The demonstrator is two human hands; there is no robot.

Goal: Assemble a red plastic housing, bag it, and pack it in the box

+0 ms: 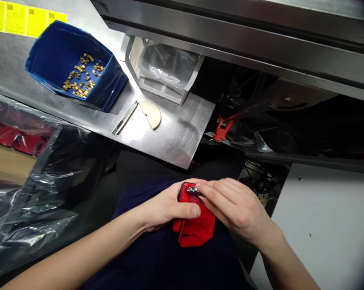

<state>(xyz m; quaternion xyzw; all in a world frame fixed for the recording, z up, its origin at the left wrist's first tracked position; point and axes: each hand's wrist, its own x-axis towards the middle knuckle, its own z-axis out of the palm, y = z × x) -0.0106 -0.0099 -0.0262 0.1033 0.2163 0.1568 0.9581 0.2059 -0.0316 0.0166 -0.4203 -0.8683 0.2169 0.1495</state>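
Note:
In the head view, my left hand [176, 207] grips a red plastic housing [198, 233] above my lap, its thumb lying across the open inner side. The housing is a hollow shell with a dark edge at its upper left. My right hand [236, 203] is closed around a small shiny metal tool [194, 190], possibly cutters or pliers. The tool's tip meets the upper end of the housing. Most of the tool is hidden by my fingers, so its exact kind is unclear.
A blue bin [109, 86] with small brass pieces [79, 86] stands on the metal bench [172, 141]. Near it are a semicircular tan disc [152, 114], a thin knife-like tool [126, 117] and a grey bin [164, 88] with clear plastic. Plastic-lined red parts [7, 135] lie left; a white panel [327, 225] right.

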